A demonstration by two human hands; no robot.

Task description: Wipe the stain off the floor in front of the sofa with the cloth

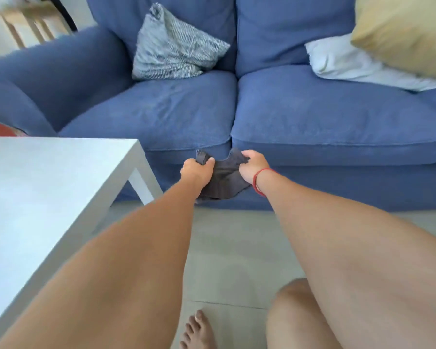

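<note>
Cloth [224,176] hangs between both hands, off the floor, in front of the sofa's lower front panel and about level with the seam between the two seat cushions.

Nearest the camera, a bare foot [199,331] and a knee [295,316] rest on the pale tiled floor [227,248]; the person appears to be crouching or kneeling, arms stretched forward. To the near left stands a white bench [48,185], its corner leg just left of the left forearm. No stain can be made out on the visible tiles; it may be hidden by the arms or too faint to tell.

Farther out, the left hand [196,170] is clamped on the cloth's left top corner and the right hand [253,166], with a red band [258,182] at the wrist, is clamped on the right top corner. The hands are a little apart, so the top edge sags between them and the rest drapes down. My reading is that the cloth is being spread or refolded into a pad before going down to the floor. Its long axis looks to run left to right, with the free edge pointing down at the floor.

Beyond is the blue sofa [312,117], carrying a striped cushion [174,46], a white pillow [358,64] and a yellow cushion [408,34].
</note>
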